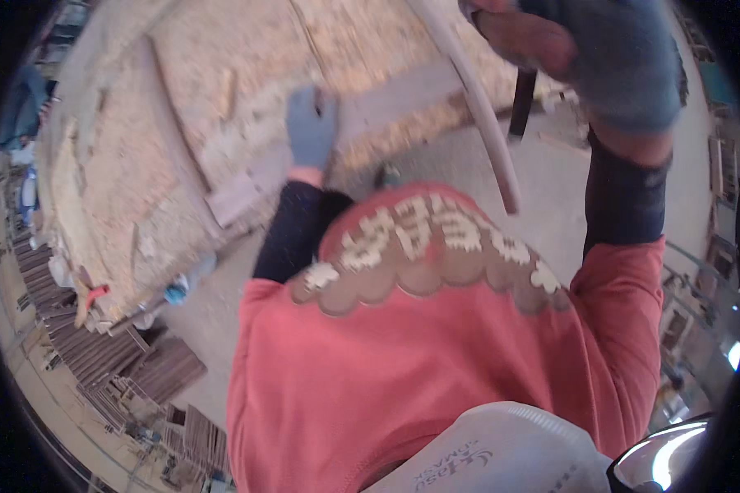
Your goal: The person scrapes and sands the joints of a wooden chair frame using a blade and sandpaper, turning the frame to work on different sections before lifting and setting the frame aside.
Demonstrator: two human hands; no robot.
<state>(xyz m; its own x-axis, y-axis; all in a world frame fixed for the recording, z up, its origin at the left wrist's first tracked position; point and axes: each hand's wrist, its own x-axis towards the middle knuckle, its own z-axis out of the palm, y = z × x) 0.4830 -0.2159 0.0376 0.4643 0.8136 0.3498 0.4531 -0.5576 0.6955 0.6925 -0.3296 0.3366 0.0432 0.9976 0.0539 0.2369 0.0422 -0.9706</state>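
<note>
My left hand (311, 131), in a grey glove, rests on a flat wooden rail (403, 94). Its fingers and thumb come together at the rail; what may be between them is too small to make out. The rail runs between a curved wooden piece (168, 123) on the left and another curved wooden piece (478, 103) on the right, which juts past the table edge. Raised close to the camera at upper right is my right hand (608, 57), also gloved, fingers curled. Below it shows a dark strip-like part (522, 103) of something I cannot identify.
The worn worktable (255, 82) has a rough, dusty surface with small wood scraps, including a short stick (227, 93). A red-handled tool (97, 292) lies at its near left corner. Stacks of wooden slats (82, 345) stand on the floor to the left.
</note>
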